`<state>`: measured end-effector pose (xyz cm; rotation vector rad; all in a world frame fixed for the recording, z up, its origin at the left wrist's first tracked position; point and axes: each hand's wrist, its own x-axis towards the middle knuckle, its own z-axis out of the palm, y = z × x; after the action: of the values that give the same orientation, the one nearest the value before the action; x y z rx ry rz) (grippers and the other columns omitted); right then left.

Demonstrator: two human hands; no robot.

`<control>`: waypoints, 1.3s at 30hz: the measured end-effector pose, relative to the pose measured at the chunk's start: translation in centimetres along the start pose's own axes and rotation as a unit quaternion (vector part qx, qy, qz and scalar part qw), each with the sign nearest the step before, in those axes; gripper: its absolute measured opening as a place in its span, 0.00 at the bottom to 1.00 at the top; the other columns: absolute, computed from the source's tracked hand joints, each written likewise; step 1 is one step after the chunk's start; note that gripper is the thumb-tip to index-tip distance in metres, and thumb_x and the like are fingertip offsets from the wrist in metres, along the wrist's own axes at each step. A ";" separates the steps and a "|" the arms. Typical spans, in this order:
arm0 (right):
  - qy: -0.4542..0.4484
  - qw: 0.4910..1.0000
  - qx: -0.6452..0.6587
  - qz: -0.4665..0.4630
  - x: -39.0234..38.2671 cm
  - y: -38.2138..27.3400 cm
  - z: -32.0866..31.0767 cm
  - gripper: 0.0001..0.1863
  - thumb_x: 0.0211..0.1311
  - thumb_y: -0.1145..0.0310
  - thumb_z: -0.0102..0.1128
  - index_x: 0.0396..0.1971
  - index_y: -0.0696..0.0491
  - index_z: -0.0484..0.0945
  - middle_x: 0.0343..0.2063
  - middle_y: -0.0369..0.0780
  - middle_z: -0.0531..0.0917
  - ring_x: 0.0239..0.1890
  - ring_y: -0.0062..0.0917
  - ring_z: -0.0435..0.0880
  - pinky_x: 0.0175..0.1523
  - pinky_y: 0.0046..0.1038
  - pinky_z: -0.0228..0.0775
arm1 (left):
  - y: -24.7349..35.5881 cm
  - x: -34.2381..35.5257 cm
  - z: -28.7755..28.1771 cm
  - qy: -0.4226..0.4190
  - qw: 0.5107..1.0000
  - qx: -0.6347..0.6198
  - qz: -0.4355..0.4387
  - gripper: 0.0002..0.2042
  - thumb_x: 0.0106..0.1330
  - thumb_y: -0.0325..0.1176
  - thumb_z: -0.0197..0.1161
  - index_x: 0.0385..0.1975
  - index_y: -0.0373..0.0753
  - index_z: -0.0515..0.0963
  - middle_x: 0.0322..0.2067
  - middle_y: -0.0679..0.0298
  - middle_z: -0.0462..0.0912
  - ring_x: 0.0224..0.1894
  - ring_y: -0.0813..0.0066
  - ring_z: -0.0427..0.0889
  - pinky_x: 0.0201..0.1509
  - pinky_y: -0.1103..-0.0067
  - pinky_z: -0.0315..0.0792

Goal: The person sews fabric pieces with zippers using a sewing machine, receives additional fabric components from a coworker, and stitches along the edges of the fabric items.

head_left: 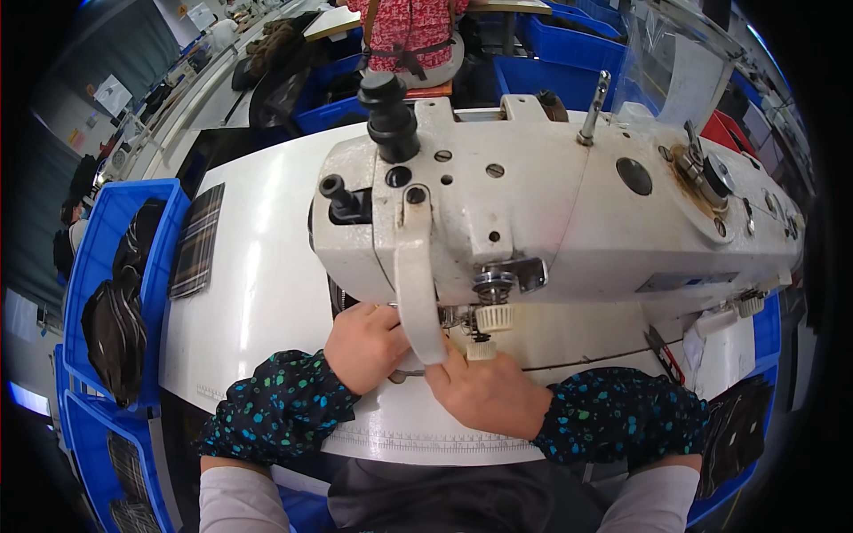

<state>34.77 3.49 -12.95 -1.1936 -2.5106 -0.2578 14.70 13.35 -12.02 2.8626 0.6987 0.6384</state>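
A white industrial sewing machine (pixel 551 204) fills the middle of the view, its head over the white table (pixel 258 240). My left hand (pixel 366 346) is beside the needle area, its fingers curled and pressed together. Just behind it shows a narrow dark strip (pixel 338 298), whose kind I cannot make out. My right hand (pixel 487 391) lies to the right of the curved white lever (pixel 418 293), fingers bent inward under the machine head. The lever and the head hide the fingertips, and what they pinch is out of sight. Dark patterned sleeve covers are on both forearms.
A plaid fabric piece (pixel 196 240) lies at the table's left edge. Beside it stands a blue bin (pixel 169 258) holding dark cloth. Red-handled thread snips (pixel 665 354) rest at the right. A person in a red patterned top (pixel 410 35) sits ahead, near more blue bins (pixel 546 78).
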 end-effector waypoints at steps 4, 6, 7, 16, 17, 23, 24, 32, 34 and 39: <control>0.012 1.000 0.019 0.003 0.1 0.1 0.1 0.26 0.53 0.71 0.56 0.52 0.69 0.77 0.39 0.51 0.85 0.19 0.22 0.79 0.22 0.24 0.72 | 0.3 0.4 0.1 0.014 0.999 0.041 0.030 0.14 0.51 0.31 0.62 0.38 0.43 0.84 0.35 0.67 0.79 0.33 0.66 0.79 0.37 0.71 0.76; 0.005 1.000 0.022 0.004 0.2 0.1 -0.2 0.26 0.53 0.71 0.56 0.52 0.69 0.77 0.39 0.51 0.85 0.19 0.22 0.79 0.22 0.24 0.72 | 0.3 0.6 0.0 0.004 0.998 0.047 0.035 0.13 0.51 0.32 0.62 0.38 0.42 0.84 0.35 0.68 0.79 0.34 0.67 0.79 0.37 0.72 0.76; -0.008 1.000 0.008 -0.006 0.1 0.1 -0.3 0.26 0.53 0.71 0.56 0.52 0.69 0.78 0.39 0.52 0.85 0.20 0.21 0.79 0.22 0.23 0.71 | 0.3 0.7 0.0 -0.005 0.998 0.051 0.044 0.13 0.51 0.32 0.62 0.37 0.42 0.84 0.35 0.68 0.79 0.34 0.67 0.79 0.38 0.72 0.76; 0.020 0.998 -0.037 -0.051 -0.1 -0.3 -0.2 0.23 0.54 0.70 0.56 0.49 0.65 0.81 0.34 0.45 0.81 0.20 0.18 0.77 0.23 0.18 0.69 | 1.6 1.3 -0.9 0.000 0.993 0.093 0.079 0.09 0.49 0.34 0.62 0.30 0.39 0.81 0.33 0.67 0.76 0.35 0.69 0.79 0.42 0.76 0.77; 0.006 0.997 -0.043 -0.057 0.0 -0.2 -0.2 0.23 0.57 0.69 0.55 0.50 0.67 0.80 0.42 0.54 0.85 0.21 0.18 0.78 0.23 0.18 0.69 | 1.6 1.3 -0.9 0.000 0.993 0.094 0.078 0.09 0.49 0.34 0.62 0.30 0.39 0.81 0.33 0.67 0.76 0.35 0.69 0.79 0.42 0.76 0.77; 0.000 0.998 -0.025 -0.059 0.0 -0.1 -0.4 0.22 0.57 0.70 0.55 0.50 0.67 0.80 0.43 0.53 0.85 0.22 0.17 0.79 0.24 0.18 0.70 | 1.6 1.5 -1.0 -0.001 0.991 0.111 0.081 0.10 0.49 0.34 0.62 0.32 0.40 0.81 0.32 0.68 0.77 0.36 0.71 0.79 0.42 0.76 0.78; 0.000 0.998 -0.026 -0.060 0.0 -0.1 -0.5 0.22 0.57 0.70 0.55 0.50 0.67 0.80 0.43 0.53 0.85 0.22 0.17 0.79 0.24 0.18 0.70 | 1.4 1.3 -0.9 0.010 0.991 0.104 0.089 0.11 0.49 0.34 0.62 0.32 0.40 0.82 0.32 0.68 0.77 0.36 0.71 0.80 0.43 0.77 0.78; 0.021 0.999 -0.020 -0.044 -0.2 -0.2 -0.2 0.24 0.52 0.70 0.57 0.49 0.65 0.80 0.40 0.47 0.84 0.20 0.19 0.77 0.25 0.21 0.71 | 1.6 1.4 -0.8 -0.002 0.991 0.104 0.082 0.13 0.49 0.34 0.63 0.35 0.41 0.83 0.35 0.68 0.80 0.39 0.71 0.81 0.44 0.76 0.78; 0.015 0.999 -0.013 -0.043 -0.2 -0.2 -0.3 0.23 0.52 0.71 0.57 0.49 0.65 0.80 0.42 0.49 0.84 0.20 0.19 0.77 0.24 0.21 0.71 | 1.6 1.5 -0.7 0.017 0.991 0.100 0.086 0.13 0.49 0.34 0.62 0.35 0.41 0.83 0.34 0.69 0.79 0.38 0.72 0.81 0.43 0.76 0.78; 0.005 0.999 -0.013 -0.044 -0.2 -0.1 -0.1 0.22 0.53 0.72 0.57 0.48 0.65 0.81 0.47 0.54 0.84 0.21 0.19 0.79 0.24 0.21 0.71 | 1.6 1.6 -0.7 0.010 0.991 0.106 0.077 0.13 0.50 0.34 0.63 0.35 0.42 0.84 0.33 0.69 0.79 0.37 0.72 0.81 0.41 0.77 0.77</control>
<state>34.77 3.27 -12.96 -1.0903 -2.5625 -0.3172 16.31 12.73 -10.43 3.1349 0.5830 0.6499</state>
